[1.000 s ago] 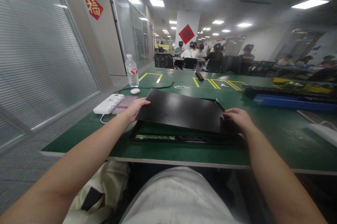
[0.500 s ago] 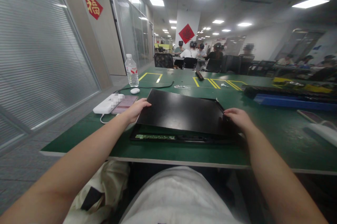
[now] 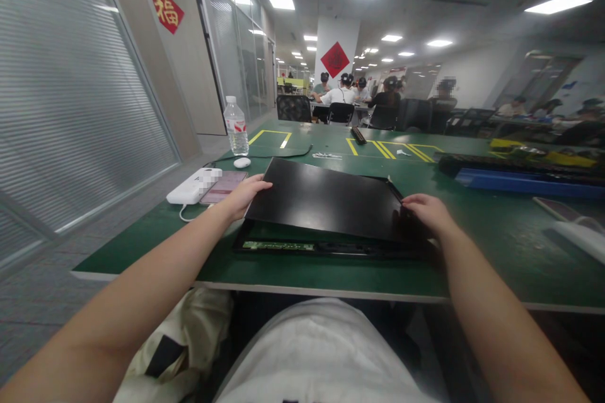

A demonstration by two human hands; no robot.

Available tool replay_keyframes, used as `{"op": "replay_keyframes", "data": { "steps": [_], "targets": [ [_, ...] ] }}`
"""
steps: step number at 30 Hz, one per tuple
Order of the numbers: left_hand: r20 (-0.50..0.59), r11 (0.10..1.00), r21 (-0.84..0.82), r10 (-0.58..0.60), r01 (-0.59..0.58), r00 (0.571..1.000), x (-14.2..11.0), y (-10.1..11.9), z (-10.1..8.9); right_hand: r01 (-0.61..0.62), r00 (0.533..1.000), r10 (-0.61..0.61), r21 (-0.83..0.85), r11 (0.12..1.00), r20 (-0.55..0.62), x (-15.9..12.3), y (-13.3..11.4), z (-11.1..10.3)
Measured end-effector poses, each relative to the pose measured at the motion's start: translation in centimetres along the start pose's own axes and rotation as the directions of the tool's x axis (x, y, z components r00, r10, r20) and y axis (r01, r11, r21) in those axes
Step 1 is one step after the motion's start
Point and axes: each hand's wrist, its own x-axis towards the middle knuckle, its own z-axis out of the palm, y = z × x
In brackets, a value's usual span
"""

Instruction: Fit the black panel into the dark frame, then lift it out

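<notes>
A flat black screen panel (image 3: pixel 326 198) lies tilted over a shallow black frame (image 3: pixel 392 253), its left side raised and its right side low. Along the frame's near side a green circuit board strip (image 3: pixel 278 245) shows under the panel. My left hand (image 3: pixel 246 196) grips the panel's left edge, thumb on top, with the other fingers hidden below. At the right, my right hand (image 3: pixel 428 210) is closed in a pinch at the frame's right edge, beside the panel's low side; its fingertips are partly hidden.
On the green table (image 3: pixel 142 251) at left are a white power bank (image 3: pixel 193 185), a phone (image 3: pixel 225 187), a white oval case (image 3: pixel 242 163) and a water bottle (image 3: pixel 235 128). A blue tray (image 3: pixel 515 182) and another phone (image 3: pixel 558 209) lie at right. People sit farther back.
The panel's left side has risen very slightly in my left hand. My right hand stays in place.
</notes>
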Motion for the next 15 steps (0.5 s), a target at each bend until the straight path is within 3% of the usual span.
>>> {"op": "replay_keyframes", "data": {
  "steps": [15],
  "targets": [
    [0.049, 1.000, -0.024, 0.004, -0.003, 0.999, 0.15, -0.14, -0.09, -0.011, 1.000, 0.011, 0.009, 1.000, -0.020, 0.07, 0.16, 0.10]
  ]
}}
